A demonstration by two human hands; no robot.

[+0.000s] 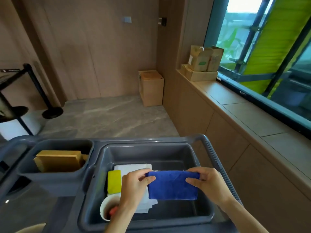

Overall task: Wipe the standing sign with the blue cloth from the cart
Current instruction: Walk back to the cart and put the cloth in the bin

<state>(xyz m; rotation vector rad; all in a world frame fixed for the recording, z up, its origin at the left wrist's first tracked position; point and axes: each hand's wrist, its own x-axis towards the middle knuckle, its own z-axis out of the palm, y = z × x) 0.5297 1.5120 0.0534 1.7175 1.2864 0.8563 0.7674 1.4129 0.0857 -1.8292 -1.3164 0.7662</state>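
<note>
A folded blue cloth [173, 185] hangs stretched between both hands over the large grey bin [151, 150] of the grey cart [217, 158]. My left hand [134, 185] pinches its upper left corner. My right hand [205, 182] pinches its upper right corner. At the far left edge stands a black sign on a post [8, 91], partly cut off, with a round black base.
The bin also holds a yellow sponge [114, 181], white cloths [133, 167] and a paper cup [108, 208]. A smaller bin [55, 174] at left holds wooden boxes. A black stanchion [37, 88], a cardboard box [151, 88] and a window ledge [235, 105] with paper bags surround open floor.
</note>
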